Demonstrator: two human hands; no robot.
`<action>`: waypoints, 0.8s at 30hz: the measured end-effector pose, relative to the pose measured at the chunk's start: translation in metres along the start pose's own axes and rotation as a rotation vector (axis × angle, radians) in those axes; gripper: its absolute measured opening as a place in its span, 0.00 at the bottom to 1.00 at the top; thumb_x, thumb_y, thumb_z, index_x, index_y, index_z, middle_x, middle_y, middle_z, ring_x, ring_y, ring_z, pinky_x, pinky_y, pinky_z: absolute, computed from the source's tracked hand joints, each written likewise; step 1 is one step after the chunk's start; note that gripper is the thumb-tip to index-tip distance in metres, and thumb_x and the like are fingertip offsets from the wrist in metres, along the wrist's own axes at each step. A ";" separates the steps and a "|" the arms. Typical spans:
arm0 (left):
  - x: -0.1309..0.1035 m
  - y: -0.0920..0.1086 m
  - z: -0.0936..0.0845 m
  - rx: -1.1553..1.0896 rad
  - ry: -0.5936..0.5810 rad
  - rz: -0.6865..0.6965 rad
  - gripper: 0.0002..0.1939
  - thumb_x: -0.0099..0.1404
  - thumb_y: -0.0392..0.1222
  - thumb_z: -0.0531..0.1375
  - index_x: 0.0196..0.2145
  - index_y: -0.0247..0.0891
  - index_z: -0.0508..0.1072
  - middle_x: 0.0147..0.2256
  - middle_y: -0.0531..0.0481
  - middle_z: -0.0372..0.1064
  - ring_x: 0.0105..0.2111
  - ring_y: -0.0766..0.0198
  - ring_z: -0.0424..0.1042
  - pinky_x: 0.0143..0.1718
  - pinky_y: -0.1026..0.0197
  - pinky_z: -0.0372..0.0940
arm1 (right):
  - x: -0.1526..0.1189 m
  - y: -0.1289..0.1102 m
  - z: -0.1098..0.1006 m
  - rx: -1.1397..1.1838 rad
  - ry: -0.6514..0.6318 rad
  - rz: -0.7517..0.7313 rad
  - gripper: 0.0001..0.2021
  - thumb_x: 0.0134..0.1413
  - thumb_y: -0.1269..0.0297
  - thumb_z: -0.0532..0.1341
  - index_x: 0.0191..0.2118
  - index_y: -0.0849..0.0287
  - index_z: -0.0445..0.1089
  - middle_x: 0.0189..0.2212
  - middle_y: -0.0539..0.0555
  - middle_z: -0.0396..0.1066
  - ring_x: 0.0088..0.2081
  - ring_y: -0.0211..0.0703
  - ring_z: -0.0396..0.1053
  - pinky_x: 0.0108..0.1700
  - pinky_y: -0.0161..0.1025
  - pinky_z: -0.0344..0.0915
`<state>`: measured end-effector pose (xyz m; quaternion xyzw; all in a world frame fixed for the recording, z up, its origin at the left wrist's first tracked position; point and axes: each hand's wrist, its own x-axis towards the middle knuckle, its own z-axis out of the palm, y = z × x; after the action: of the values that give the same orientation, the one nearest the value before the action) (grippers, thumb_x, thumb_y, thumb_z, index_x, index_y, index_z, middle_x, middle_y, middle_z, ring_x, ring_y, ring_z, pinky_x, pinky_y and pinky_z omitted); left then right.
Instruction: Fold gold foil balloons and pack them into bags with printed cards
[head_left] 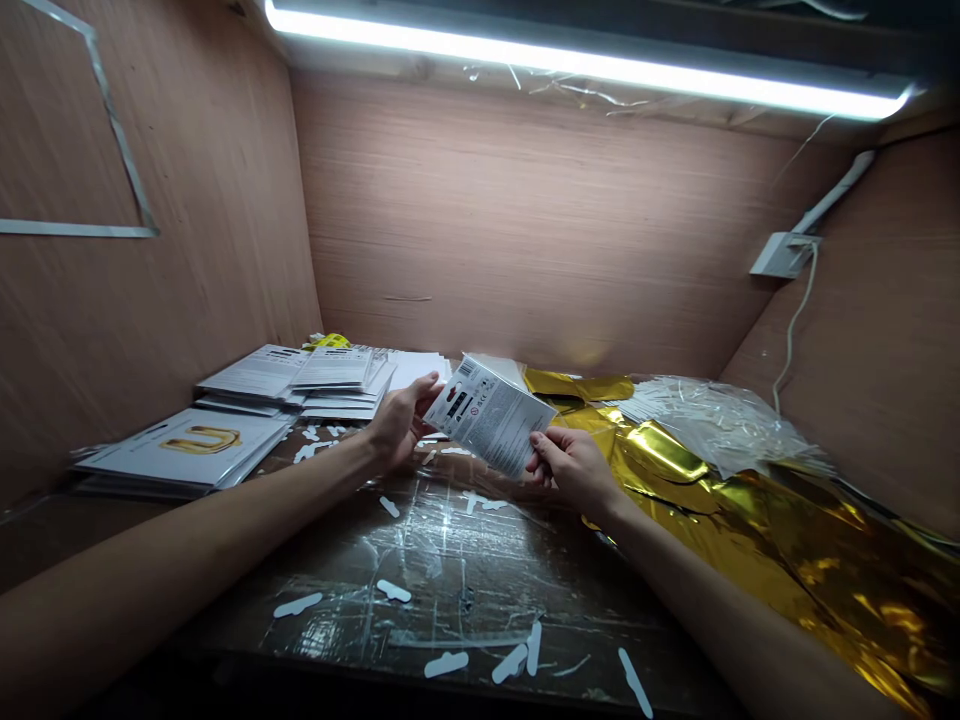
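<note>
A flat printed package card (491, 418) with a hang hole is held up in front of me over the table, tilted, its text side towards me. My left hand (405, 420) grips its left end between thumb and fingers. At its lower right corner, my right hand (566, 462) pinches the edge with the thumb on top. Behind the card lie white sheets (420, 367), partly covered by it. Small white paper cut-outs (394, 591) are scattered over the dark tabletop (420, 545) below both hands.
Stacked printed packs (251, 375) stand at the back left, with a pack showing a golden U shape (199, 440) nearer. Crumpled gold foil (720, 540) covers the right side, beside a clear plastic bag (720, 415) of white pieces. Wooden walls (525, 220) enclose three sides.
</note>
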<state>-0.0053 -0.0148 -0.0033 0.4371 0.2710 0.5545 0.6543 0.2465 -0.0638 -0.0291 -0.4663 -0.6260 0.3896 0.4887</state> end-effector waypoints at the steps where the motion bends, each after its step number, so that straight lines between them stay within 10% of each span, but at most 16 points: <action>1: 0.004 0.003 -0.005 0.060 0.029 -0.011 0.13 0.69 0.43 0.62 0.38 0.28 0.80 0.39 0.36 0.80 0.31 0.59 0.77 0.33 0.59 0.73 | 0.001 0.001 -0.003 -0.028 0.004 -0.003 0.24 0.56 0.43 0.65 0.23 0.60 0.70 0.17 0.54 0.72 0.17 0.37 0.66 0.18 0.32 0.62; 24: 0.019 0.005 -0.027 0.215 0.014 -0.140 0.12 0.54 0.35 0.75 0.34 0.26 0.81 0.35 0.34 0.80 0.29 0.60 0.80 0.32 0.64 0.74 | 0.008 0.012 -0.016 -0.169 -0.079 0.015 0.22 0.60 0.47 0.62 0.23 0.59 0.70 0.18 0.53 0.73 0.18 0.36 0.68 0.20 0.31 0.63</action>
<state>-0.0257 0.0107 -0.0093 0.4808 0.3636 0.4783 0.6386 0.2636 -0.0529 -0.0355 -0.4948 -0.6719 0.3571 0.4198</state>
